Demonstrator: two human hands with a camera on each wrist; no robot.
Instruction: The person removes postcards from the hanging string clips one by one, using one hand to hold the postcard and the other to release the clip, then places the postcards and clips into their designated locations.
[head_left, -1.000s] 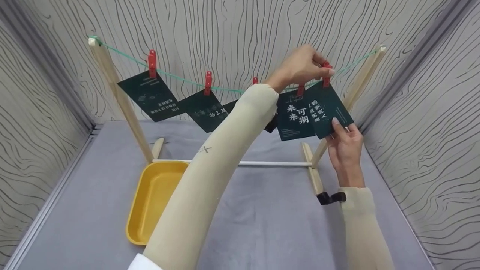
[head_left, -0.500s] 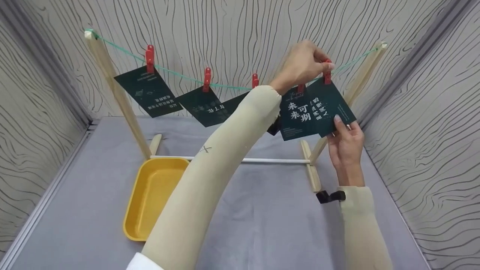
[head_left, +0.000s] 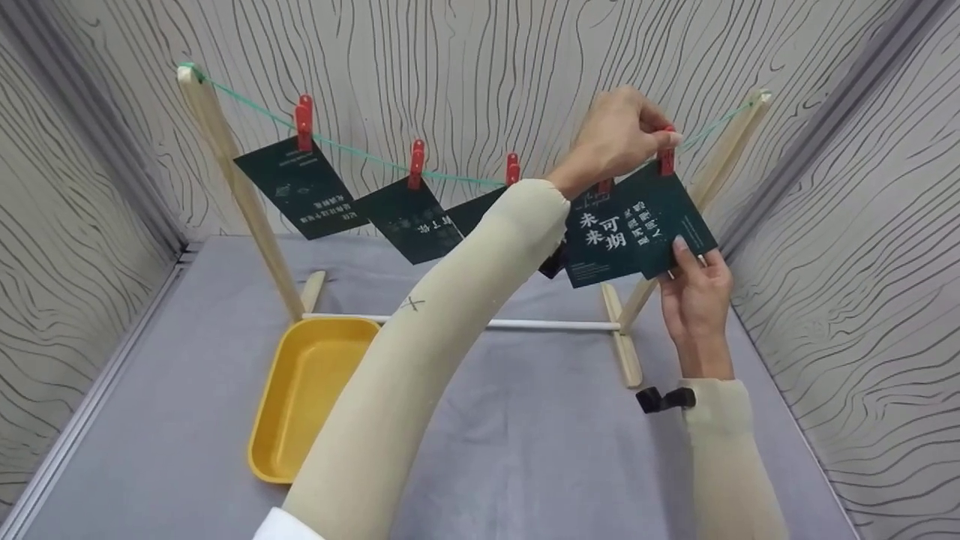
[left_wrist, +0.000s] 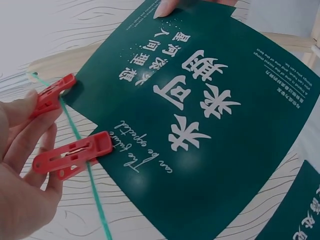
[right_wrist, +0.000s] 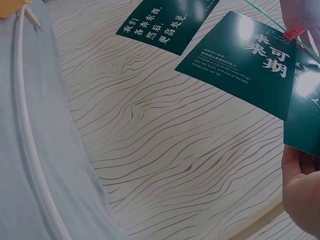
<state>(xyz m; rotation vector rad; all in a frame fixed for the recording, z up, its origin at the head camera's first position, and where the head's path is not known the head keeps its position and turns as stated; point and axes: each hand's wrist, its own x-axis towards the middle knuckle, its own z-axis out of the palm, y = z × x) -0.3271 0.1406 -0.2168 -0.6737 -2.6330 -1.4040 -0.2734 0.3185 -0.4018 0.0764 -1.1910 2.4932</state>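
My left hand (head_left: 619, 131) reaches across to the right part of the green string (left_wrist: 72, 122) and pinches a red clothespin (left_wrist: 52, 95). That peg sits on the string at the top corner of a dark green card (head_left: 671, 217) with white writing. Low on the same card, my right hand (head_left: 697, 296) holds its bottom edge between thumb and fingers. Overlapping it on the left hangs another green card (left_wrist: 200, 110), held by its own red clothespin (left_wrist: 75, 152). Further left, more cards hang from pegs, such as a card (head_left: 300, 187) under a red clothespin (head_left: 304, 124); my left sleeve partly hides some.
The string spans two wooden posts, a left post (head_left: 236, 180) and a right post (head_left: 720, 161), joined low down by a white rod (head_left: 555, 325). A yellow tray (head_left: 262, 420) stands at the left on the grey cloth (head_left: 525, 450). Patterned walls enclose the space.
The left hand has shifted slightly right and down with the clothespin, which it keeps pinching. The right hand still holds the card's lower edge, and the view has shaken a little.
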